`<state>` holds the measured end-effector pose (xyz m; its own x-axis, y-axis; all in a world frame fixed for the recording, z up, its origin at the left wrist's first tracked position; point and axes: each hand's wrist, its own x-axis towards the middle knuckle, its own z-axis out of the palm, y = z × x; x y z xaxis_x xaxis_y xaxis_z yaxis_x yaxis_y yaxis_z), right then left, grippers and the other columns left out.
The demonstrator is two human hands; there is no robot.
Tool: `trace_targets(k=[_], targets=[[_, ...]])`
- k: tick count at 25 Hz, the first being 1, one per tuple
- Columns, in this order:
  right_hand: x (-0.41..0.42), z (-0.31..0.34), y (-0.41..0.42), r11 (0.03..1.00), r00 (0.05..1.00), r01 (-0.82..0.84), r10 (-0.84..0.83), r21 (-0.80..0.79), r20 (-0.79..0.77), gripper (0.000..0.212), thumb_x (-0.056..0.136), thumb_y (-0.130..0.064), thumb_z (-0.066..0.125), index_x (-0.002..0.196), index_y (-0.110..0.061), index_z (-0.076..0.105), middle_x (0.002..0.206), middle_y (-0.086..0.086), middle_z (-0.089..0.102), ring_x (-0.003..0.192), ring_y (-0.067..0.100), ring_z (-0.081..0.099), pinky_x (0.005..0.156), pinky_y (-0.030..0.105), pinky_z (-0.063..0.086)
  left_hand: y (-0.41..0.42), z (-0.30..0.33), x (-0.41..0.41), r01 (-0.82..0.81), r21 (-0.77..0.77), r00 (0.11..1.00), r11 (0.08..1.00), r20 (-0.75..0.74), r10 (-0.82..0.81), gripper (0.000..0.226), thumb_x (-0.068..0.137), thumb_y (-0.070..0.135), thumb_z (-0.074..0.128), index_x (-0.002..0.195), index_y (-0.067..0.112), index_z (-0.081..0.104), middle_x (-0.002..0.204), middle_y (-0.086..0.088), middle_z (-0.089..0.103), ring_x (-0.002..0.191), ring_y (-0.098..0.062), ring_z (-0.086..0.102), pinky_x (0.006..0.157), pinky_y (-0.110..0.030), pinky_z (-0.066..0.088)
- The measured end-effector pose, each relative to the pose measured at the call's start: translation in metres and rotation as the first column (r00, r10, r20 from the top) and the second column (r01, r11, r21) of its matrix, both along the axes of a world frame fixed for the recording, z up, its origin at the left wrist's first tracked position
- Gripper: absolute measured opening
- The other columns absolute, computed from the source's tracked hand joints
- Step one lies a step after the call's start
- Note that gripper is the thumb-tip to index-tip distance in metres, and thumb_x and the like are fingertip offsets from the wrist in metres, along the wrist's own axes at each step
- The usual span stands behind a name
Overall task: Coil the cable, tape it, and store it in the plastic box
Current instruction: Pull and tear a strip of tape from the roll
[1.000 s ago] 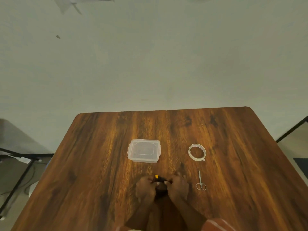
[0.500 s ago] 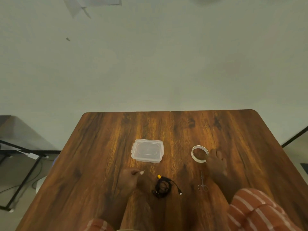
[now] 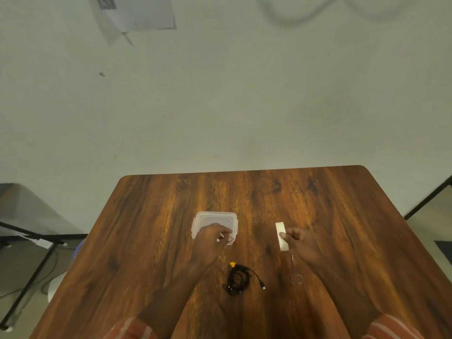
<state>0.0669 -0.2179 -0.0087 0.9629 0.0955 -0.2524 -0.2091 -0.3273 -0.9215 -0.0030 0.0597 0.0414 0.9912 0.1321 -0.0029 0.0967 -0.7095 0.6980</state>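
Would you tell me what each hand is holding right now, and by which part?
The right hand holds the tape roll on edge, pinched at its rim. The left hand rests over the plastic box; whether it grips anything cannot be told.

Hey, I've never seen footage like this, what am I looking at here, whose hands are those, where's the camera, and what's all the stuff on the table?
There is no machine here: a person wears one wide-angle camera on the head, looking forward and down at their own bare hands over a brown wooden table. On it lie a clear plastic box with its lid on, a coiled black cable with a small yellow tag and small metal scissors. The right hand holds a white roll of tape up on edge. The left hand is at the box's near edge; a small pale bit shows at its fingertips, too small to identify.
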Motion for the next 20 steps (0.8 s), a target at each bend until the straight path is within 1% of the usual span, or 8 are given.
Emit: trace_targets(k=[1,3,5,7,9,13,16,20], targets=[[-0.006,0.018,0.004,0.985,0.998,0.028,-0.020,0.169,-0.053,0.008,0.089,-0.013,0.069,0.094,-0.008,0.073,0.092,0.018,0.075,0.075,0.018,0.069,0.059,0.021,0.053,-0.015,0.016,0.005,0.025,-0.041,0.998,0.999,0.062,-0.023,0.021,0.082,0.030,0.076,0.103,0.026,0.075,0.096,0.019,0.069,0.087,-0.001,0.066,0.073,-0.015,0.050],[-0.021,0.053,0.010,0.898,0.995,0.031,0.015,0.438,-0.100,0.032,0.085,-0.018,0.073,0.112,-0.001,0.068,0.100,0.021,0.073,0.079,0.018,0.071,0.064,0.024,0.058,-0.042,0.053,0.007,0.095,-0.108,0.982,0.990,0.171,-0.076,0.028,0.081,0.031,0.078,0.109,0.027,0.074,0.098,0.031,0.063,0.094,0.010,0.061,0.073,-0.006,0.047],[-0.036,0.085,0.013,0.827,0.998,-0.010,0.045,0.562,-0.048,0.063,0.069,-0.024,0.086,0.122,0.001,0.063,0.110,0.021,0.071,0.091,0.025,0.072,0.069,0.029,0.060,-0.060,0.084,0.003,0.191,-0.141,0.957,0.971,0.246,-0.152,0.037,0.082,0.029,0.077,0.118,0.027,0.070,0.107,0.038,0.054,0.103,0.024,0.051,0.079,0.001,0.042],[-0.053,0.117,0.019,0.838,0.997,-0.067,0.038,0.542,0.065,0.058,0.070,-0.013,0.084,0.123,0.000,0.064,0.113,0.021,0.071,0.097,0.027,0.071,0.071,0.028,0.060,-0.068,0.106,-0.004,0.271,-0.154,0.924,0.950,0.318,-0.212,0.043,0.081,0.029,0.078,0.123,0.027,0.067,0.115,0.037,0.053,0.111,0.020,0.049,0.087,-0.001,0.040],[-0.071,0.144,0.026,0.884,0.982,-0.096,0.008,0.457,0.191,0.045,0.076,-0.004,0.077,0.121,-0.005,0.067,0.107,0.012,0.075,0.096,0.024,0.071,0.074,0.028,0.060,-0.071,0.119,-0.010,0.321,-0.156,0.888,0.934,0.392,-0.239,0.046,0.080,0.031,0.079,0.124,0.026,0.067,0.120,0.029,0.056,0.117,0.005,0.053,0.094,-0.008,0.041],[-0.099,0.179,0.040,0.930,0.937,-0.096,-0.037,0.355,0.349,0.041,0.082,-0.001,0.074,0.121,-0.014,0.070,0.099,0.006,0.076,0.087,0.020,0.069,0.076,0.031,0.059,-0.073,0.131,-0.023,0.334,-0.158,0.792,0.929,0.581,-0.186,0.037,0.079,0.021,0.081,0.115,0.019,0.073,0.119,0.008,0.062,0.112,-0.013,0.059,0.093,-0.021,0.050],[-0.113,0.194,0.049,0.942,0.918,-0.061,-0.077,0.330,0.389,0.043,0.083,0.005,0.071,0.119,-0.020,0.070,0.095,-0.001,0.076,0.081,0.008,0.065,0.071,0.020,0.055,-0.075,0.136,-0.035,0.313,-0.232,0.754,0.921,0.651,-0.093,0.029,0.077,0.009,0.082,0.106,0.014,0.077,0.115,0.004,0.065,0.107,-0.013,0.062,0.089,-0.021,0.052],[-0.125,0.210,0.061,0.955,0.874,-0.023,-0.124,0.297,0.470,0.050,0.082,0.001,0.074,0.109,-0.042,0.067,0.095,-0.014,0.073,0.078,0.001,0.062,0.065,0.016,0.053,-0.077,0.146,-0.053,0.210,-0.303,0.718,0.930,0.693,0.064,0.020,0.078,0.007,0.079,0.094,0.018,0.077,0.104,0.011,0.067,0.099,-0.005,0.066,0.079,-0.010,0.051]])
